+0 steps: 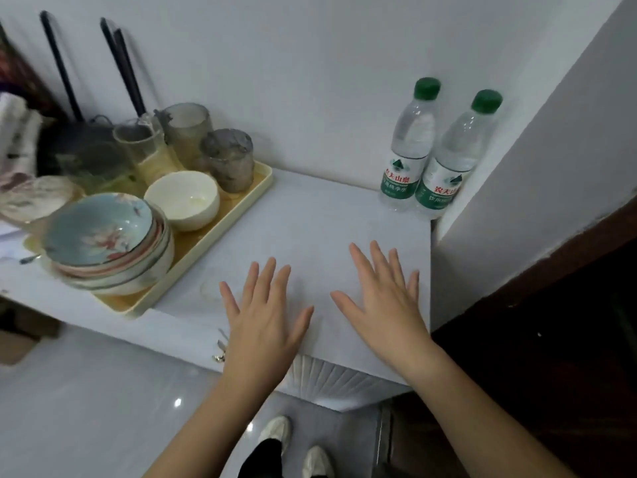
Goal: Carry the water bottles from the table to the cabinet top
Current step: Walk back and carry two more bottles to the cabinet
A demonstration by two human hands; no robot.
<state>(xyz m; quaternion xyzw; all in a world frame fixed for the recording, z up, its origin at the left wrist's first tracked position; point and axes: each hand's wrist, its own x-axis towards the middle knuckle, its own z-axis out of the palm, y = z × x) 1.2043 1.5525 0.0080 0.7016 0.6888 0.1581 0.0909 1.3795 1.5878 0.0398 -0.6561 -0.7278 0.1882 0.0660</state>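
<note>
Two clear water bottles with green caps and green labels stand upright side by side in the back right corner of the white cabinet top (310, 215): the left bottle (406, 146) and the right bottle (451, 160), which is against the side wall. My left hand (265, 312) and my right hand (382, 294) lie flat with spread, straight fingers over the front part of the top. Neither hand holds anything, and both are well in front of the bottles.
A cream tray (213, 232) on the left carries stacked patterned bowls (107, 243), a white bowl (182, 198) and several cloudy glasses (227, 160). Dark utensil handles (124, 67) lean on the back wall. A dark wooden door frame (537, 288) lies to the right.
</note>
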